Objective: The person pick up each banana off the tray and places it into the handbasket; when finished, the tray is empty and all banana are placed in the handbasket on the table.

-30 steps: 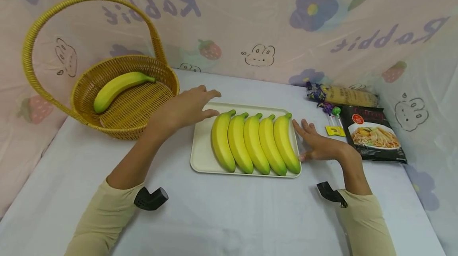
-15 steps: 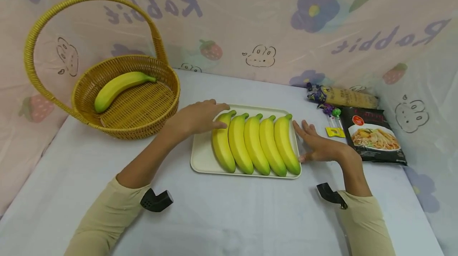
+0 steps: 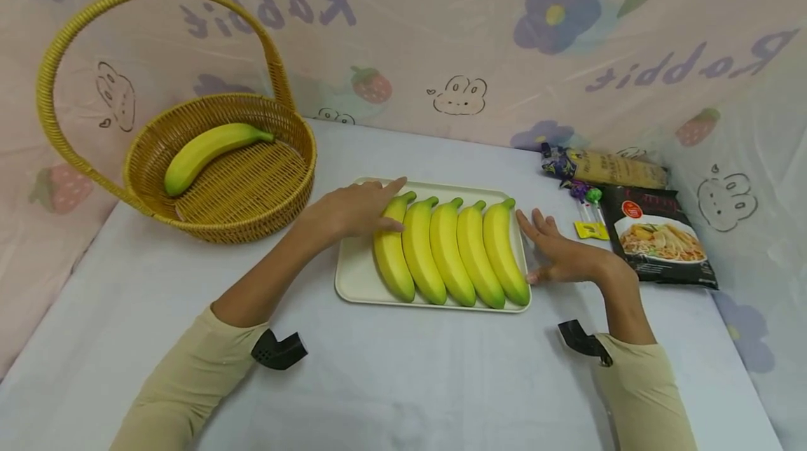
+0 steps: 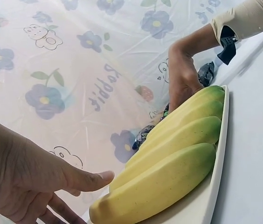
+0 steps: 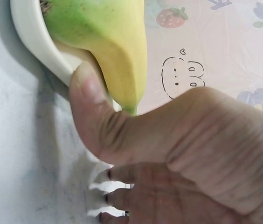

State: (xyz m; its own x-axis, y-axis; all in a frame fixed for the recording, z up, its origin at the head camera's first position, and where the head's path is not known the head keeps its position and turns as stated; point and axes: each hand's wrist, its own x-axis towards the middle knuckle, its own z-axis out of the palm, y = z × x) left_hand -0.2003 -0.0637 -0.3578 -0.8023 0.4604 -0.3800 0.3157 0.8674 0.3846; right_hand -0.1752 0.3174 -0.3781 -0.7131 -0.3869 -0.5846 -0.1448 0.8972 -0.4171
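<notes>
The surface [image 3: 410, 374] is covered in white cloth and backed by a printed floral sheet. A woven basket [image 3: 252, 216] with a tall handle stands at the far left and holds one banana [image 3: 211, 146]. A cream tray [image 3: 356, 276] sits at the centre, carrying a row of five bananas [image 3: 450, 251] laid side by side, stems pointing away from the person. At the far right lie a dark noodle packet [image 3: 658, 237], a long wrapped packet [image 3: 608, 169] and small wrapped sweets [image 3: 586, 209].

The left hand [image 3: 353, 209] is extended, fingers nearly straight, resting over the upper end of the leftmost tray banana [image 3: 391, 258]; no grip is closed around it. The right hand [image 3: 561, 251] lies flat with fingers spread against the tray's right edge, thumb pressed to the rim, holding nothing.
</notes>
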